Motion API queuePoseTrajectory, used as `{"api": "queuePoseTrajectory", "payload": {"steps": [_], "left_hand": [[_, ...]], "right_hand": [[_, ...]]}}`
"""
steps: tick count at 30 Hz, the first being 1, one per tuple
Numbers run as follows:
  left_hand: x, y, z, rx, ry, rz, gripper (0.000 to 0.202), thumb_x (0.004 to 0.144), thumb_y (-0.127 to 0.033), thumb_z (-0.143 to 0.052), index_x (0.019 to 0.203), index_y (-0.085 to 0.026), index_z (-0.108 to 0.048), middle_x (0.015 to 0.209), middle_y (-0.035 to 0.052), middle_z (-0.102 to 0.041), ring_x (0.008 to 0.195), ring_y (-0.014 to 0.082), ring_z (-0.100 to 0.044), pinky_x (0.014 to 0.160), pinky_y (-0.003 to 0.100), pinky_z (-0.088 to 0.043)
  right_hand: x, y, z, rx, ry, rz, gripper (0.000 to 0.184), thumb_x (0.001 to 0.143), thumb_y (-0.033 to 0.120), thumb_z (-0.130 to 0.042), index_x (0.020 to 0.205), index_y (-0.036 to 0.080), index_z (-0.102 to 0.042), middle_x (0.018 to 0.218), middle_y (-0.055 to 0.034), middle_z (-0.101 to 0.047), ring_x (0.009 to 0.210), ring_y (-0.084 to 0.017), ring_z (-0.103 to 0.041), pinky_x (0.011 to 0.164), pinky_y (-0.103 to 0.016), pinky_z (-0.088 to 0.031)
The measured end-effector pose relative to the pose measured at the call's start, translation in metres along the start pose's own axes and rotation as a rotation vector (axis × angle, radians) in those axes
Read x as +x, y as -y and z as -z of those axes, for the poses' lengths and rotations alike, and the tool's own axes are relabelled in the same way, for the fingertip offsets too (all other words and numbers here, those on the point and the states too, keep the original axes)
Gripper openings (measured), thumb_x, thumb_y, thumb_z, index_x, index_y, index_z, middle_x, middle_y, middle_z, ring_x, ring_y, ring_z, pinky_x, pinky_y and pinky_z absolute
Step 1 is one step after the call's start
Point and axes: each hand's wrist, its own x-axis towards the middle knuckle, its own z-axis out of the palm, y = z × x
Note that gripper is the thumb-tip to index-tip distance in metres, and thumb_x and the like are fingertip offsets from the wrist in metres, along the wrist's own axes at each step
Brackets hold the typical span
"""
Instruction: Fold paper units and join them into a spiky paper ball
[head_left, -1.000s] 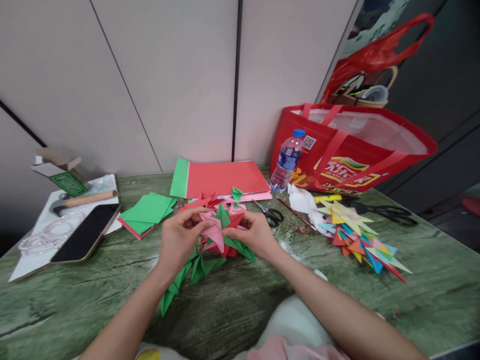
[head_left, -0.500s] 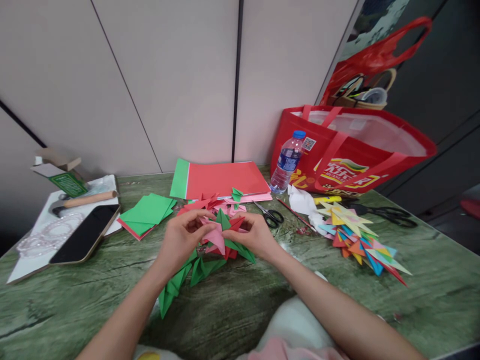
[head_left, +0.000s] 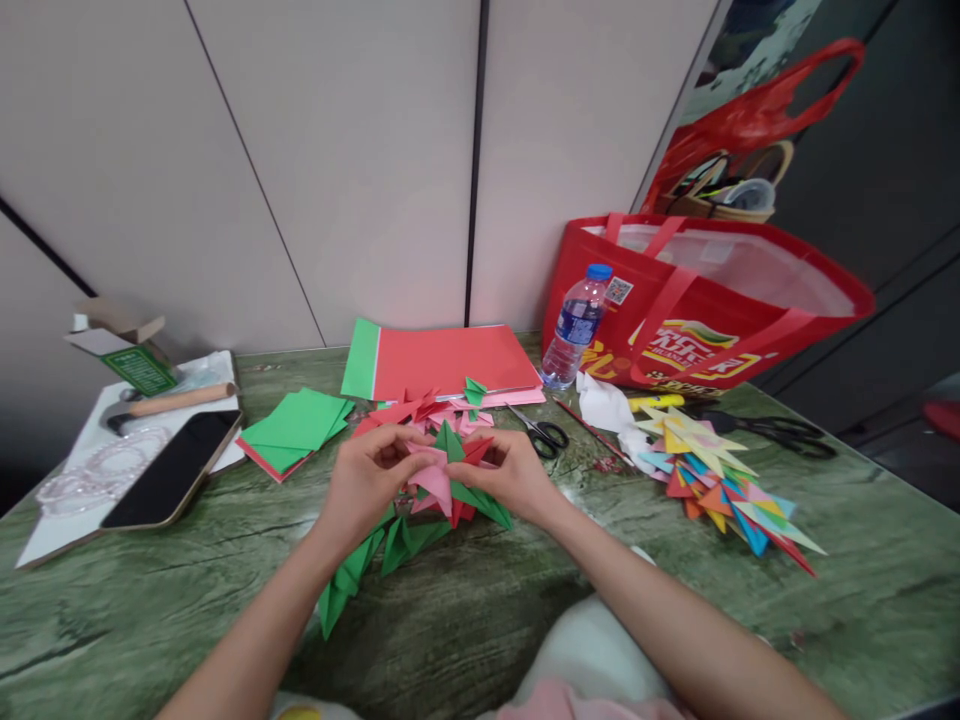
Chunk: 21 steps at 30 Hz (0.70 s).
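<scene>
Between my hands, above the table, is a folded paper flower [head_left: 431,482] with pink, red and green pointed parts. My left hand [head_left: 373,470] pinches its pink side, fingers closed. On the other side my right hand [head_left: 517,472] is closed on the red and green points; the fingertips partly hide what they grip. A chain of green folded paper leaves [head_left: 352,572] spreads below and to the left of the flower. Just behind my hands lie more red folded pieces [head_left: 401,408], pink ones, and a small green folded piece [head_left: 475,390].
Red paper sheets [head_left: 457,360] lie at the back, green squares [head_left: 296,428] to the left. A phone [head_left: 176,470] and box [head_left: 135,365] are far left. Scissors [head_left: 546,437], a water bottle [head_left: 576,330], a red bag [head_left: 697,310] and a multicoloured paper piece [head_left: 724,480] occupy the right.
Almost nothing differs. Both hands keep their pinch on the paper flower, with only a slight shift of the fingers and the view.
</scene>
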Motion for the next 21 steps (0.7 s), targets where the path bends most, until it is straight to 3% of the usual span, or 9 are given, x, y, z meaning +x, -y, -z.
{"api": "queuePoseTrajectory", "payload": {"steps": [3,15,21], "left_hand": [[0.0000,0.0003,0.0008,-0.005,0.024,0.007,0.022,0.060,-0.027,-0.072,0.076,-0.013,-0.066,0.072,0.0041,-0.066,0.058,0.0129,-0.057,0.051,0.022,-0.045],[-0.0014,0.0005,-0.0021,-0.001,0.019,0.038,0.019,0.060,-0.028,-0.072,0.066,-0.014,-0.060,0.066,0.0008,-0.064,0.054,0.0105,-0.055,0.049,0.020,-0.045],[-0.0004,-0.0065,0.0051,0.010,0.080,0.003,0.022,0.064,-0.027,-0.068,0.082,-0.014,-0.068,0.067,0.0021,-0.067,0.055,0.0115,-0.056,0.051,0.021,-0.046]], "right_hand": [[-0.0002,-0.0006,0.0001,-0.013,-0.003,0.010,0.021,0.063,0.029,-0.070,0.059,0.016,-0.054,0.057,0.0035,-0.049,0.055,-0.009,-0.044,0.050,-0.021,-0.039],[-0.0017,-0.0005,-0.0008,-0.041,-0.003,-0.028,0.017,0.063,0.028,-0.068,0.062,0.016,-0.056,0.060,0.0028,-0.052,0.057,-0.011,-0.048,0.052,-0.022,-0.042],[-0.0006,0.0005,0.0008,-0.012,-0.037,-0.038,0.016,0.063,0.027,-0.067,0.060,0.016,-0.056,0.061,0.0016,-0.054,0.060,-0.012,-0.051,0.058,-0.024,-0.046]]}}
